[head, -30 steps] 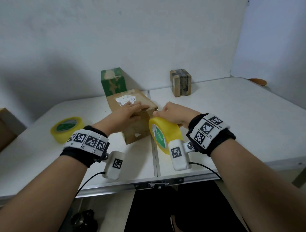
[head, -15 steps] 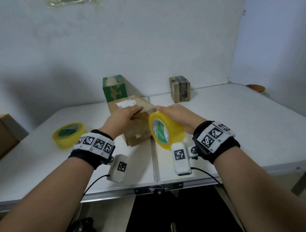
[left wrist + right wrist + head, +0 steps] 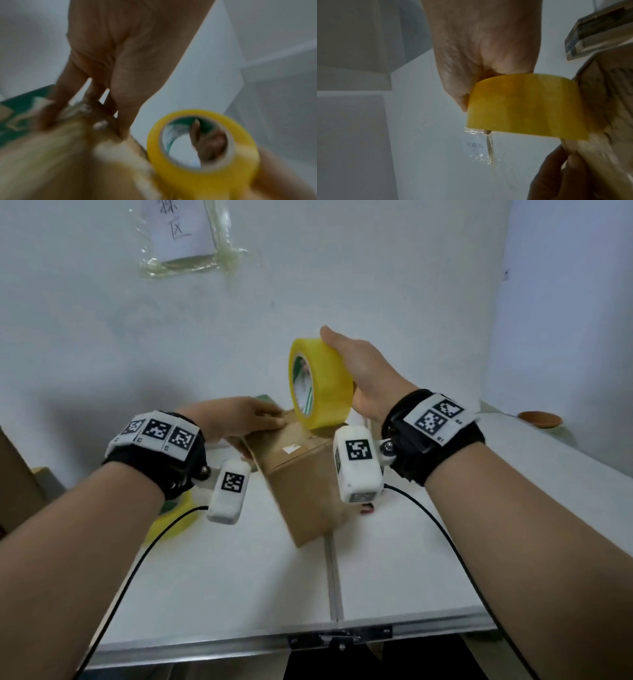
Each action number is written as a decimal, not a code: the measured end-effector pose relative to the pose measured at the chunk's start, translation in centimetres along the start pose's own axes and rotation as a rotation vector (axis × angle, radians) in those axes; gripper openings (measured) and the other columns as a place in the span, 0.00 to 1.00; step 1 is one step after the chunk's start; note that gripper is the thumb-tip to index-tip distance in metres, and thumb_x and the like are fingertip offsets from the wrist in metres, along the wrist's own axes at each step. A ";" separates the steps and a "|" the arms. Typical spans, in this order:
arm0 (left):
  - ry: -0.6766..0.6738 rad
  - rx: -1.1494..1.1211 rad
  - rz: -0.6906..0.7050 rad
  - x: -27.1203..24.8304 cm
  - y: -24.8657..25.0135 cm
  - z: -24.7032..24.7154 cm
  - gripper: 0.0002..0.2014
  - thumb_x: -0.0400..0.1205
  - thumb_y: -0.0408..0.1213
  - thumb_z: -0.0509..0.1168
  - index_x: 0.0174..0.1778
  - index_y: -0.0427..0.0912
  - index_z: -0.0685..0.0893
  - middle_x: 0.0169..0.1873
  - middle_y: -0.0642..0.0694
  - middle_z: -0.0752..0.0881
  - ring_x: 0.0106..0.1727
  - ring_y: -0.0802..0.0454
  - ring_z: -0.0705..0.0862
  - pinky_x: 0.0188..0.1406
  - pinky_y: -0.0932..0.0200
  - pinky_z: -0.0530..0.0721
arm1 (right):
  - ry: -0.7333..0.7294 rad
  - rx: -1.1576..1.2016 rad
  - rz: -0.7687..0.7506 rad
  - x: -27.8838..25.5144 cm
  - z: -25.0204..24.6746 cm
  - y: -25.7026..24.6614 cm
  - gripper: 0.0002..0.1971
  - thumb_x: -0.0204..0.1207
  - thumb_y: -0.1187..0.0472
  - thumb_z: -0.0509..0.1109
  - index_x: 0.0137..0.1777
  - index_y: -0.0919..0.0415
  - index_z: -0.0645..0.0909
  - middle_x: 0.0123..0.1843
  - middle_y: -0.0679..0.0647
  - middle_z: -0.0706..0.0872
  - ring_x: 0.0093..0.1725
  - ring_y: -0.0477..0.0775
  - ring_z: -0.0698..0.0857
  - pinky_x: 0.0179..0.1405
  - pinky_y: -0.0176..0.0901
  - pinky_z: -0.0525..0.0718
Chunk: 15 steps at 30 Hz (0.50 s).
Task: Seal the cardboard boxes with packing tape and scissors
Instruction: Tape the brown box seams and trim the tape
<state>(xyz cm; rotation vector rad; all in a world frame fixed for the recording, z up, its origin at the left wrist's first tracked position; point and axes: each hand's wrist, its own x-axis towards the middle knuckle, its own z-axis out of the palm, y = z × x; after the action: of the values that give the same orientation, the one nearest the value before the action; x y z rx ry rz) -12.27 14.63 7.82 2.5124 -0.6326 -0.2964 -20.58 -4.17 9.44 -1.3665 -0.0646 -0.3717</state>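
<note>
My right hand point(image 3: 363, 374) is wrapped around the tape roll point(image 3: 322, 385), fingers through its core, holding it on edge above the far top corner of the box point(image 3: 305, 474). My left hand point(image 3: 236, 419) lies on the box top at about 10 o'clock from the box's centre, fingers pressing the flap edge and thumb down the side; the wrist view is too blurred to say more. The box stands on the table point(image 3: 394, 570) over the seam between its two halves.

I judge the main risk to be the pulled strip, which I cannot see clearly, twisting or sticking to itself if the roll tilts. The box could also slide or tip if my left hand eases off while I pull.

Count: one box in hand, one green box point(image 3: 18, 108) behind it, one taped box point(image 3: 599, 31) farther back, two tape rolls including the spare roll point(image 3: 174, 518) at 8 o'clock. I see no scissors.
</note>
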 end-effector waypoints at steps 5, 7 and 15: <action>0.165 0.603 0.106 0.5 1.0 0.7 0.20 0.87 0.41 0.59 0.76 0.51 0.73 0.72 0.44 0.78 0.70 0.44 0.77 0.66 0.55 0.74 | 0.000 -0.073 0.031 1.1 0.6 0.4 0.15 0.87 0.54 0.62 0.46 0.65 0.81 0.38 0.60 0.86 0.32 0.54 0.86 0.35 0.42 0.87; 0.081 0.581 0.173 0.1 1.7 1.7 0.21 0.88 0.49 0.56 0.78 0.52 0.72 0.74 0.45 0.76 0.73 0.45 0.75 0.72 0.52 0.70 | 0.034 -0.073 0.052 1.8 0.2 0.6 0.19 0.87 0.51 0.62 0.56 0.69 0.81 0.39 0.60 0.87 0.33 0.53 0.87 0.41 0.45 0.88; -0.054 0.686 0.209 2.5 2.1 5.1 0.48 0.78 0.68 0.57 0.86 0.45 0.47 0.85 0.46 0.55 0.84 0.46 0.57 0.82 0.46 0.58 | -0.046 -0.163 0.155 2.0 -0.1 1.5 0.30 0.84 0.41 0.60 0.63 0.71 0.78 0.47 0.64 0.90 0.43 0.58 0.90 0.49 0.54 0.90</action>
<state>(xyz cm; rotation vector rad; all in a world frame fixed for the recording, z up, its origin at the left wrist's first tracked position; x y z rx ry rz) -12.53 9.58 4.44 3.0444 -1.1690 -0.0715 -18.25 -4.53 8.54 -1.5304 0.0338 -0.2186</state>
